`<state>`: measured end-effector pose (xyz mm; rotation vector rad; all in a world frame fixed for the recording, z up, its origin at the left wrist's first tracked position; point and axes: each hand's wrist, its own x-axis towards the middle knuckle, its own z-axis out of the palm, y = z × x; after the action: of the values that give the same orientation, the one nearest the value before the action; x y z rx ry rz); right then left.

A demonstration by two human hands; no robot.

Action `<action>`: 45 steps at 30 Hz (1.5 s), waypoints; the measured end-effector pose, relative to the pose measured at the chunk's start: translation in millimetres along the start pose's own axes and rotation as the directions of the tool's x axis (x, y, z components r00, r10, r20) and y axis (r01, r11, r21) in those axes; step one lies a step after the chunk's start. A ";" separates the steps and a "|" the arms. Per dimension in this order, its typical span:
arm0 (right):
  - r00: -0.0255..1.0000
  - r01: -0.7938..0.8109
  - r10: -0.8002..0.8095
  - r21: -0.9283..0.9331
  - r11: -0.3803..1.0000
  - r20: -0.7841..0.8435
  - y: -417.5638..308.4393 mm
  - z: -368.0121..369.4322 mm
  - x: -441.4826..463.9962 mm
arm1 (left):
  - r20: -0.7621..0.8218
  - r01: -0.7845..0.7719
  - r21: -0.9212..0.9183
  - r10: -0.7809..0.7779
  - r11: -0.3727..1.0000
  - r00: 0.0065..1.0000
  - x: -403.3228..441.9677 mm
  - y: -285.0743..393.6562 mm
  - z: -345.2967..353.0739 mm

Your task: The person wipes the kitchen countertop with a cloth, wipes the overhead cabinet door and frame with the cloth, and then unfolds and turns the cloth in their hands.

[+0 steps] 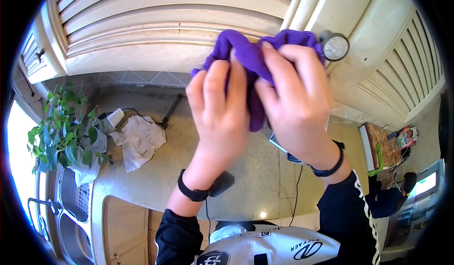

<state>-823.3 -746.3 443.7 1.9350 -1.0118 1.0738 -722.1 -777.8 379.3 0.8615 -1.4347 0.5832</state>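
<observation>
Louvred cabinets (132, 59) span twelve o'clock; before them I see the left hand (221, 104) and right hand (301, 97) both gripping a purple cloth (243, 47). At six o'clock, the white garment's (288, 250) lettering stays illegible.

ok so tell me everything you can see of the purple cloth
The purple cloth looks soft, with a ribbed or knitted texture showing near its upper right edge. It is bunched into loose folds, with one part hanging down between the left hand and right hand, which both grip it. It is raised in front of the pale cabinet, its right end close beside a round knob. Whether it touches either is unclear.
</observation>
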 end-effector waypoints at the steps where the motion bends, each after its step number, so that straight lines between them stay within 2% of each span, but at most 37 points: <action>1: 0.999 0.013 -0.012 0.014 1.000 -0.035 -2.4 6.0 2.2 | -0.017 -0.005 0.055 0.006 0.998 1.000 1.5 -4.0 -0.6; 3: 0.998 0.025 -0.023 0.038 0.999 -0.052 -9.9 18.8 6.4 | -0.052 0.000 0.073 0.004 0.997 0.999 1.5 -15.6 -3.3; 5: 0.971 0.158 -0.147 0.042 0.987 -0.188 -10.4 36.5 13.2 | -0.079 0.015 0.130 -0.005 0.991 0.997 0.9 -27.5 -7.3; 7: 0.964 0.174 -0.149 0.098 0.980 -0.220 -8.7 41.9 13.8 | -0.055 0.031 0.142 -0.024 0.989 0.998 3.2 -28.2 -12.3; 12: 0.963 0.122 -0.088 0.118 0.986 -0.256 9.0 27.3 -9.0 | 0.055 0.021 0.113 -0.028 0.993 0.998 7.8 -4.7 -13.6; 14: 0.937 0.068 -0.067 -0.008 0.998 -0.343 14.9 24.4 -20.7 | 0.117 -0.045 0.112 0.032 0.993 0.993 9.7 -1.8 -14.7; 17: 0.950 0.098 -0.098 -0.017 0.995 -0.298 22.0 27.9 -30.6 | 0.101 0.000 0.068 -0.007 0.998 0.995 3.8 -4.4 -8.3; 19: 0.957 0.098 -0.101 -0.024 0.995 -0.271 19.7 23.6 -29.0 | 0.084 -0.042 0.099 0.033 0.994 0.996 5.1 -6.1 -9.8; 23: 0.958 0.097 -0.116 -0.083 0.992 -0.264 13.4 27.8 -23.8 | 0.029 -0.083 -0.043 0.084 0.996 0.996 2.4 -18.3 -7.0; 25: 0.969 0.057 -0.077 -0.093 0.994 -0.236 9.8 25.5 -24.5 | 0.031 -0.090 -0.154 0.095 0.984 0.995 1.4 -25.3 -4.5; 29: 0.959 -0.044 0.019 -0.080 0.996 -0.283 -1.4 24.8 -17.4 | -0.008 -0.243 -0.044 0.243 0.969 0.970 6.9 -51.0 -10.8; 32: 0.940 -0.141 0.098 -0.112 0.984 -0.327 -14.0 34.3 -17.0 | -0.018 -0.263 -0.070 0.262 0.962 0.965 11.7 -69.6 -14.0; 35: 0.907 -0.243 0.157 -0.183 0.953 -0.391 -21.8 37.4 -18.4 | -0.037 -0.253 -0.075 0.251 0.965 0.967 16.8 -70.3 -10.2; 37: 0.890 -0.325 0.251 -0.142 0.935 -0.380 -29.1 35.1 -17.3 | 0.010 -0.238 -0.144 0.242 0.961 0.970 18.6 -67.0 -13.4; 39: 0.890 -0.347 0.261 -0.184 0.920 -0.375 -33.4 34.8 -17.2 | 0.060 -0.211 -0.193 0.226 0.958 0.972 19.0 -68.1 -17.8; 41: 0.877 -0.380 0.314 -0.124 0.917 -0.364 -37.7 36.3 -13.9 | 0.119 -0.231 -0.120 0.245 0.966 0.962 18.4 -70.5 -20.7; 42: 0.885 -0.355 0.276 -0.161 0.921 -0.374 -37.8 37.0 -10.2 | 0.129 -0.226 -0.127 0.242 0.966 0.962 19.0 -71.1 -22.4; 45: 0.888 -0.388 0.335 -0.123 0.913 -0.315 -51.5 33.1 4.6 | 0.158 -0.178 -0.128 0.197 0.976 0.967 22.8 -72.5 -30.2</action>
<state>-765.4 -752.0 423.9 1.4201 -1.2859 1.3713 -644.5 -799.7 392.5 0.7028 -1.7020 0.5743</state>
